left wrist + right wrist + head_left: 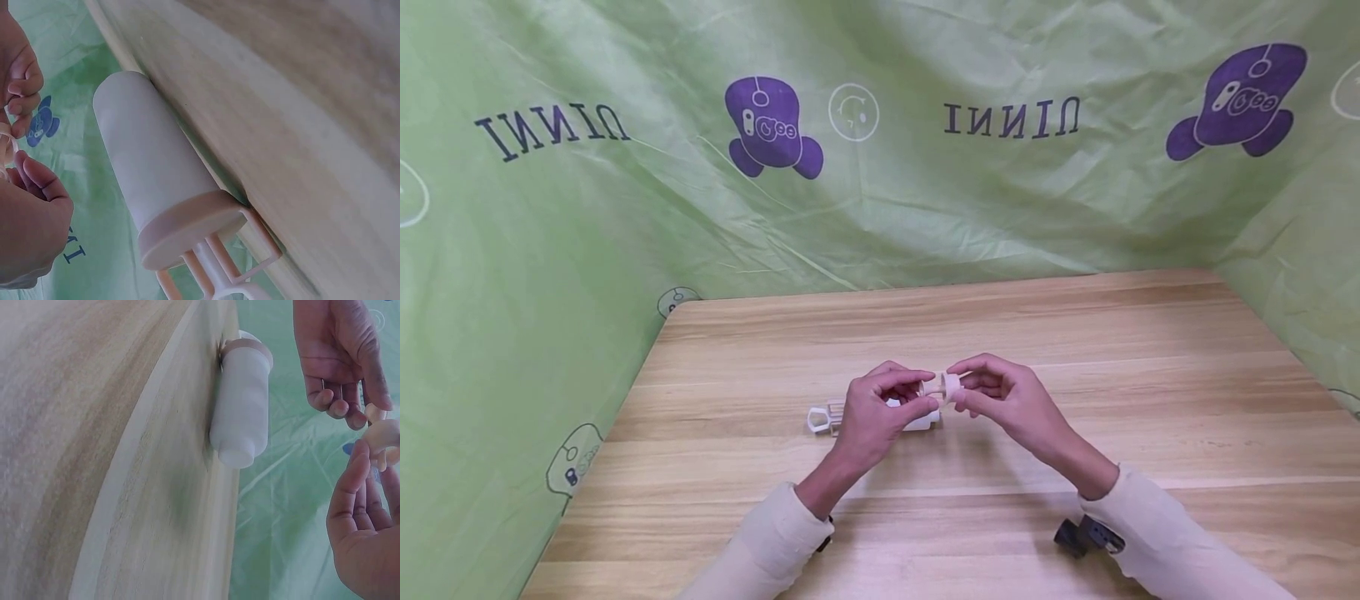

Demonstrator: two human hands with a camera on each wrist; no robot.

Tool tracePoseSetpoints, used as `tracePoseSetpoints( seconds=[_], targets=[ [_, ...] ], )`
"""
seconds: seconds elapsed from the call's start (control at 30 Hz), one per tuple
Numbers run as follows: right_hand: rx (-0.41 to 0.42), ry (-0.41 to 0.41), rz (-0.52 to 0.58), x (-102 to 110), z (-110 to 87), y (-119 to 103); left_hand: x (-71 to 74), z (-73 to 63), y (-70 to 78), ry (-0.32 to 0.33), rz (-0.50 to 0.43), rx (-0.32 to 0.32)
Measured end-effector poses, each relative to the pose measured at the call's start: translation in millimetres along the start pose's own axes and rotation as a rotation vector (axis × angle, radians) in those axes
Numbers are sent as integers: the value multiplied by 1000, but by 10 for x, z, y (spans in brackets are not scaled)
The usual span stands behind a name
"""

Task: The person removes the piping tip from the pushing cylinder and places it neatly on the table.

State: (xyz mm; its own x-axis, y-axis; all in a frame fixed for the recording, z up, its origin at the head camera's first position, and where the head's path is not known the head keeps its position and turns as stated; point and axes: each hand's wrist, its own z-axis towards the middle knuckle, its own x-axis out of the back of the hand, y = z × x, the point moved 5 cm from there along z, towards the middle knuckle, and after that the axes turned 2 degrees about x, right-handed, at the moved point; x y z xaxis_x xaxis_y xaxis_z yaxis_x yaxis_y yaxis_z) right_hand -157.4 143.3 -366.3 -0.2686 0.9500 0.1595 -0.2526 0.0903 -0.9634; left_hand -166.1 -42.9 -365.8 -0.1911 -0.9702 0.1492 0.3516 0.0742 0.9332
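A small cream-coloured part [951, 387] with a round, ring-like end and a narrower stem is held between both hands above the table. My left hand [874, 412] pinches its stem end between thumb and fingertips. From the other side, my right hand [1015, 402] grips the wide round end with thumb and fingers. Behind and below the left hand, a white cylinder [153, 144] lies on its side. It has a beige collar [194, 222] and a beige frame; a white loop handle [818, 419] sticks out at the left. The left hand partly hides it in the head view.
The wood-grain table [737, 500] spreads around the hands. A green cloth [887, 208] with purple figures and lettering hangs behind and at the sides. Dark wrist-camera mounts [1086, 536] show below the right sleeve, close to the tabletop.
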Motion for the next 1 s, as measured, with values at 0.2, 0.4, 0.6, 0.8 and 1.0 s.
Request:
tracePoseSetpoints(
  seconds=[0.2,0.4,0.6,0.8,1.0],
  targets=[
    [10,3,12,15,-13,4,3,-2,9,-10,0,-19],
    [8,2,17,23,-26,12,8,-13,2,-16,23,14],
    [-5,4,9,37,-42,-5,14,-27,4,-11,38,28],
    [-9,11,-16,86,-55,-13,21,-28,-2,-9,40,53],
    [-9,18,-35,160,-79,-8,32,-29,-1,-32,62,83]
  ],
)
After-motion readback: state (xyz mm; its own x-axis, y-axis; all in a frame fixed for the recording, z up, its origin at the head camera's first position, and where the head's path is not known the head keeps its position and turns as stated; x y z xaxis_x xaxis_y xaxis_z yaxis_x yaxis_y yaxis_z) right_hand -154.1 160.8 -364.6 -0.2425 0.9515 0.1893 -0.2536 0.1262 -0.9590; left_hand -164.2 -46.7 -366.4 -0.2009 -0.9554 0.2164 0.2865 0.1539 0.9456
